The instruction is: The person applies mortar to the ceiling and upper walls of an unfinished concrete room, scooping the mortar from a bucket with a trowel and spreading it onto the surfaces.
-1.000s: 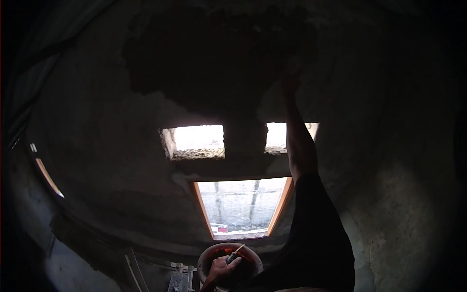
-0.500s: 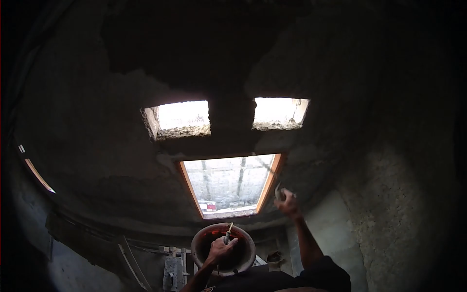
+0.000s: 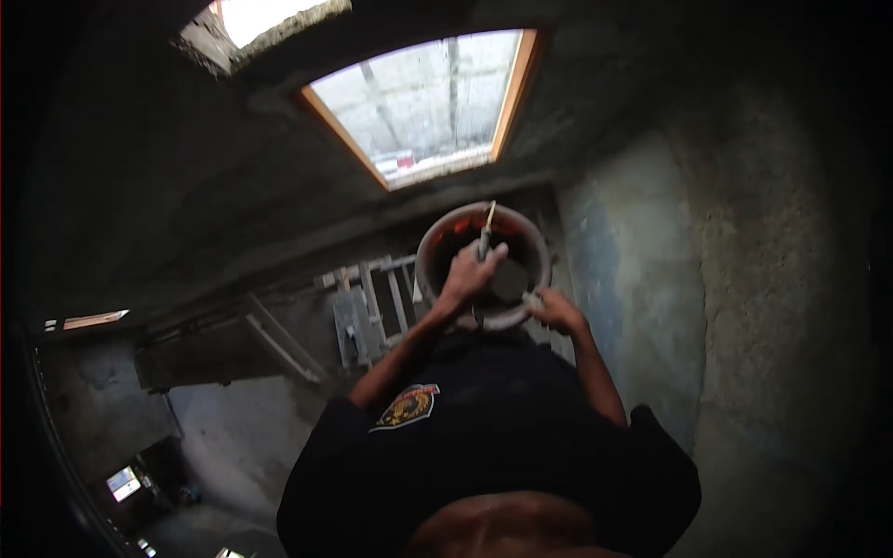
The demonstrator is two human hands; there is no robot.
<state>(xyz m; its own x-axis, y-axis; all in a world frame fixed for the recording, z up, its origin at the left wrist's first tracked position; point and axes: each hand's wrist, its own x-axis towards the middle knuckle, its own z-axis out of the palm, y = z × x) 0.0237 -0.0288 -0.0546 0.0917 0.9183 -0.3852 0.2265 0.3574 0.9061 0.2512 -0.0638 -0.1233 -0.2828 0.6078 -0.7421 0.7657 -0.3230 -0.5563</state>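
A round bucket (image 3: 430, 265), reddish on its inner wall, stands below the window and holds dark contents. Over its opening is my left hand (image 3: 473, 272), closed round a hand tool (image 3: 485, 240) with a grey handle and a thin yellowish end pointing toward the far rim. My right hand (image 3: 561, 313) is at the bucket's near right rim, its fingers closed on a small pale tool end (image 3: 533, 300). The rest of that tool is hard to make out in the dim light.
An orange-framed window (image 3: 512, 102) is in the dark wall ahead, with a rough-edged opening (image 3: 209, 42) above left. Wooden pieces (image 3: 395, 298) and a grey board (image 3: 351, 325) lie left of the bucket. A rough wall (image 3: 744, 279) rises at right.
The view has tipped downward, showing more of my body and the floor. My right hand has come down from beside the window to the bucket rim. My left hand stays over the bucket.
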